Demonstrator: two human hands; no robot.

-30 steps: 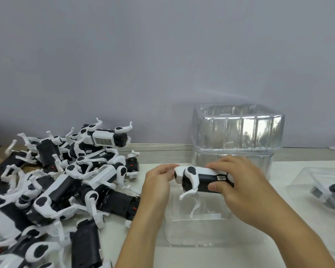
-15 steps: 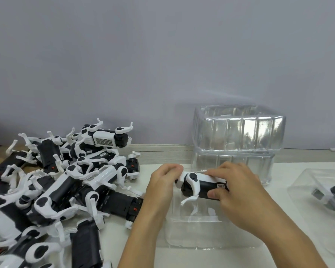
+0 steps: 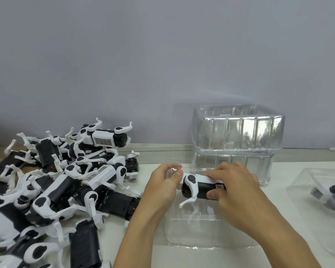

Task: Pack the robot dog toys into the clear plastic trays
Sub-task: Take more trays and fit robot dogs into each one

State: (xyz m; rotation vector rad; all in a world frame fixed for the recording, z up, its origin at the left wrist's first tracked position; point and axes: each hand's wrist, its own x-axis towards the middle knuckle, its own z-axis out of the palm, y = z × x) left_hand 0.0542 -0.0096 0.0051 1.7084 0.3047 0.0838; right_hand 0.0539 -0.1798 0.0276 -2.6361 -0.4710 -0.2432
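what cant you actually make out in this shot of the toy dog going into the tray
All in the head view:
- Robot dog toy: its far end is hidden under the right hand, its near end by the left hand.
- Clear tray beneath: see-through, so its moulded pockets and whether the toy touches it are unclear.
- Label on the toy: too small to read.
- Packed tray at right: cut off by the frame edge.
- Toy pile: too tangled to count.

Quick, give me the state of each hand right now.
Left hand: closed grip on the toy dog's head end.
Right hand: closed grip on the dog's body, over the tray.
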